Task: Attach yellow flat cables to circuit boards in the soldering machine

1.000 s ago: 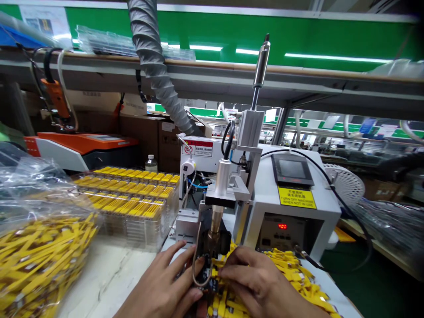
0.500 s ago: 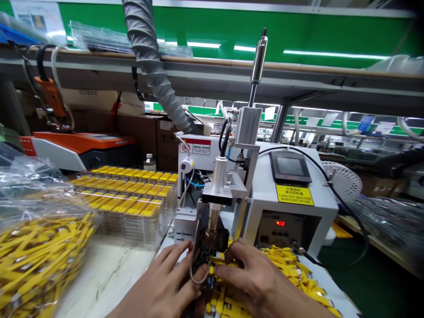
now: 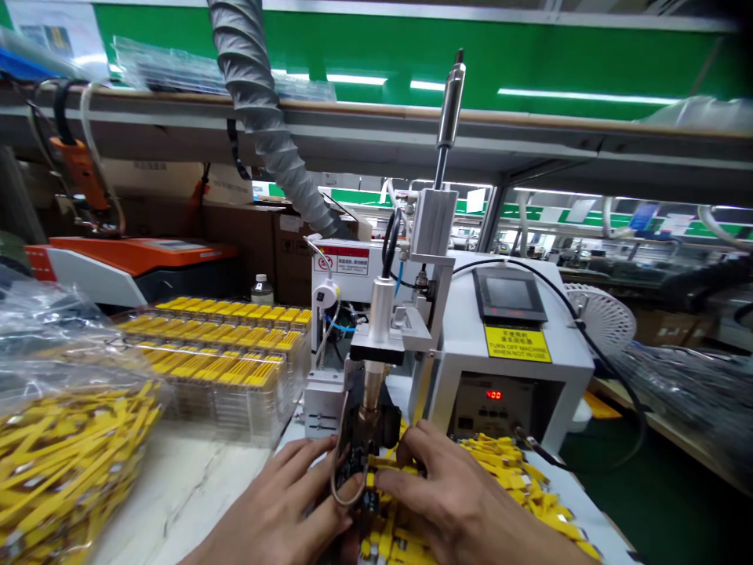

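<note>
A machine's vertical metal head (image 3: pixel 372 384) stands with its tip over a small black fixture (image 3: pixel 356 463). My left hand (image 3: pixel 282 502) is bent against the fixture's left side, fingers curled in beside the thin looped tube (image 3: pixel 348 502); what its fingertips hold is hidden. From the right, my right hand (image 3: pixel 452 490) has thumb and forefinger closed on a flat yellow strip (image 3: pixel 382 476) at the fixture. Loose yellow strips (image 3: pixel 391 541) lie beneath and beside my right hand.
Clear trays (image 3: pixel 252 420) of lined-up yellow strips stand at left, behind a plastic bag (image 3: pixel 64 471) full of loose ones. More strips (image 3: pixel 529 486) lie to the right. The control box (image 3: pixel 523 345) with its screen and black cable (image 3: pixel 638 439) flanks the head. A grey hose (image 3: pixel 259 102) hangs above.
The whole view has shifted slightly to the left. Both hands keep nearly the same places at the fixture, and the machine head looks unchanged.
</note>
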`<act>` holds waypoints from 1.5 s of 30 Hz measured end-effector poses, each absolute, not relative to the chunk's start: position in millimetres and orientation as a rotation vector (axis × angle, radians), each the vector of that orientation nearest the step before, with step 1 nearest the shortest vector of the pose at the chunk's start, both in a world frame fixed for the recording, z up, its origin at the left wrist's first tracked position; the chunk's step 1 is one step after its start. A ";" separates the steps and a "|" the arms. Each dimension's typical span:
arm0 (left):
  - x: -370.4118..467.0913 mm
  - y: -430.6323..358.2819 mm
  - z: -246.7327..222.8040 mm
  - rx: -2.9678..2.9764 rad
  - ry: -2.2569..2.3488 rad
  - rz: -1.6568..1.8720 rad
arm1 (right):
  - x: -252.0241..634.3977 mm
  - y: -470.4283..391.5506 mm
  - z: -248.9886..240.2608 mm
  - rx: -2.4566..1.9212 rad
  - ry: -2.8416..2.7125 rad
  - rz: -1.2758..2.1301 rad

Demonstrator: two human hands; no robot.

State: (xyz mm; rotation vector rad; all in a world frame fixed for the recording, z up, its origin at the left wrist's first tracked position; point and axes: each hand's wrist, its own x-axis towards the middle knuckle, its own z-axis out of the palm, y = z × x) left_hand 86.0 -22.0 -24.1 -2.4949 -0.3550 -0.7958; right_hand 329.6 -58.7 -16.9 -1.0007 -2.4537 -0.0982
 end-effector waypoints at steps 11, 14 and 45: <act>86.4 -23.0 -27.2 -2.492 -0.380 -0.741 | 330.2 -59.4 -17.2 -0.905 -2.297 0.063; 86.8 -21.6 -31.0 -2.527 -0.396 -0.831 | 330.4 -59.8 -16.6 -0.910 -2.314 0.062; 85.1 -22.3 -28.6 -2.621 -0.458 -0.846 | 329.8 -60.2 -11.6 -1.018 -2.486 -0.062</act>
